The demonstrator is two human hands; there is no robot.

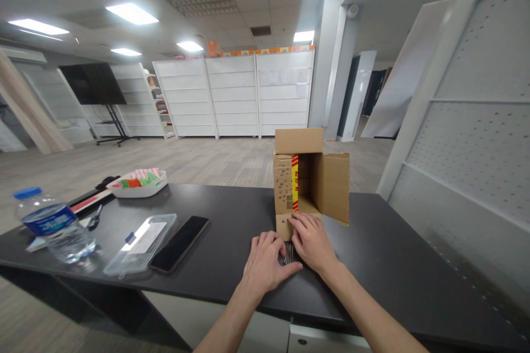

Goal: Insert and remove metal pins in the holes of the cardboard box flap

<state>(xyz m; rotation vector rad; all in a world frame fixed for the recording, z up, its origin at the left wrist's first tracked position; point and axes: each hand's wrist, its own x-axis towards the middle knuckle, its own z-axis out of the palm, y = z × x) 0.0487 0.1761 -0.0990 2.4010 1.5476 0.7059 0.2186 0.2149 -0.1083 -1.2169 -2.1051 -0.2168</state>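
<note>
On the dark table stands an open cardboard box [283, 176], its opening towards me and flaps spread out. Several round grey dots mark its left front flap. Just below the lower flap lies a small bunch of thin metal pins, maybe nails [289, 253]. My left hand [267, 265] curves around the left side of the pins, thumb apart from the fingers; it appears to hold nothing. My right hand [312, 240] rests its bent fingertips on the lower flap, thumb mostly hidden; nothing shows in it.
Left of my hands lie a black phone [180, 244] and a clear plastic case [141, 245]. Further left are a water bottle [56, 226] and a white basket [141, 187] with colourful packets. A perforated white panel [467, 176] rises along the right side.
</note>
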